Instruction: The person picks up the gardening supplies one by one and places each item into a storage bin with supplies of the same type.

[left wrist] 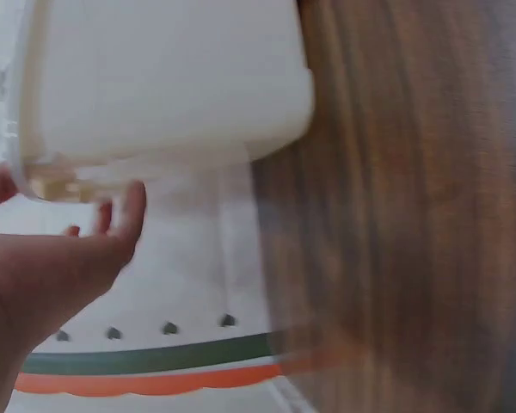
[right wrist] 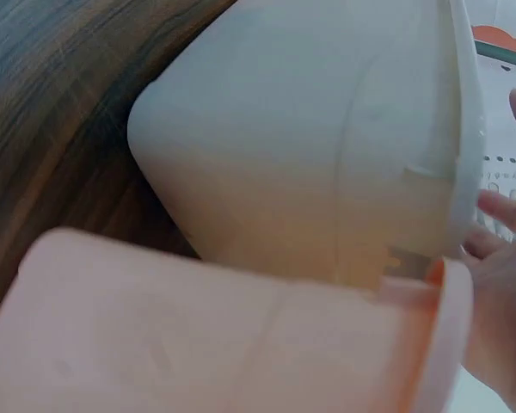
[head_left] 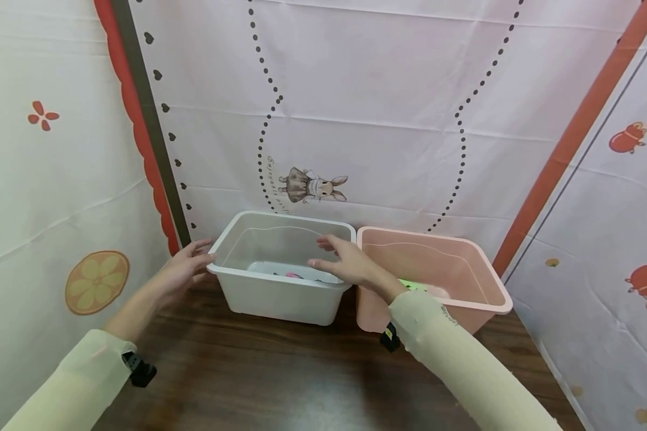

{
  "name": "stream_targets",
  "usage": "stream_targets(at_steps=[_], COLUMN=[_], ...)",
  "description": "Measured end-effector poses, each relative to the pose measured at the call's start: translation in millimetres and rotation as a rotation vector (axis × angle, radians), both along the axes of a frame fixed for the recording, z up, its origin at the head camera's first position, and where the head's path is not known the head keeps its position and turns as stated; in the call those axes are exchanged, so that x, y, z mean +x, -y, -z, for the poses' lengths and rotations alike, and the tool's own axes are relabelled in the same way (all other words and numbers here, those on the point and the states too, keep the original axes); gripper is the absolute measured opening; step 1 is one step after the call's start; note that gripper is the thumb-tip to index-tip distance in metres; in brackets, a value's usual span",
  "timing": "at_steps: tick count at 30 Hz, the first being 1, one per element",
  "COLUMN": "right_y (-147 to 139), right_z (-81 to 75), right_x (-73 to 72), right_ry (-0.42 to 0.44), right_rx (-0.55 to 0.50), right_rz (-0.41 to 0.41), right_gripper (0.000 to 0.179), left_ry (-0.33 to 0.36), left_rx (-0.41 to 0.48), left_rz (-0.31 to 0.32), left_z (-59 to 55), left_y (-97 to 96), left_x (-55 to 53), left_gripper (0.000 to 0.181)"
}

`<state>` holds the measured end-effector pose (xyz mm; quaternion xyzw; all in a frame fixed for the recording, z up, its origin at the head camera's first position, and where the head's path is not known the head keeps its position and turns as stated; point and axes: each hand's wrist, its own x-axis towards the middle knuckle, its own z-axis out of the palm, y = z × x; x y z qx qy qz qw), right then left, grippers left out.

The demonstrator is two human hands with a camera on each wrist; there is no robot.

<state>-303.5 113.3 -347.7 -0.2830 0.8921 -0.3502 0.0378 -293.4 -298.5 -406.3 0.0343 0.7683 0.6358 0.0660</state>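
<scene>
- White bin (head_left: 280,287): a smooth plastic tub with rounded corners and a rolled rim, standing on the dark wood-grain table (head_left: 280,371), close against the patterned cloth backdrop (head_left: 388,108).
- Left hand (head_left: 186,268): fingers straight and loosely spread, fingertips at the bin's left rim corner; whether they actually touch the rim cannot be told. In the left wrist view the hand (left wrist: 43,275) sits just beside the blurred rim, palm open.
- Right hand (head_left: 345,262): fingers extended and relaxed, hovering over the bin's right side near its rim, holding nothing. The right wrist view catches only fingertips (right wrist: 499,232) at the picture's edge, beside the rim.
- Pink bin (head_left: 463,281): the same tub shape in matte pink plastic, standing just right of the white one, the two rims almost meeting.
- Hard to make out: small items lie on the white bin's floor, one pink (head_left: 293,275), the rest too small to name; a bright green thing (head_left: 412,284) in the pink bin is partly covered by the right wrist.
- Both forearms wear pale cream sleeves (head_left: 463,353), with a black strap at each wrist.
- The backdrop shows a rabbit drawing (head_left: 313,185), dotted lines and an orange slice print (head_left: 97,281).
</scene>
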Motion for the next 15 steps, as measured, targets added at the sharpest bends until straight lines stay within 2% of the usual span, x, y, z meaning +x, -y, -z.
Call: stream_targets(at_steps=[3, 8, 12, 15], right_y=[-8, -25, -39, -49], right_z=[-9.3, -26.8, -36.8, -40.9], right_x=[5.0, 22.9, 40.9, 55.1], right_ry=[0.026, -0.039, -0.127, -0.191], right_rx=[0.003, 0.069, 0.114, 0.129], right_rz=[-0.006, -0.039, -0.094, -0.113], right_gripper=[0.075, 0.079, 0.081, 0.081], left_ry=[-0.094, -0.266, -0.41, -0.513], left_rx=[-0.138, -0.375, -0.471, -0.534], left_rz=[-0.029, -0.093, -0.067, -0.041], left_z=[-14.0, -41.2, -60.5, -70.2], left_y=[-4.8, -22.0, -51.3, -75.0], left_x=[-1.1, 5.5, 18.3, 29.4], left_gripper=[0.075, 0.078, 0.08, 0.081])
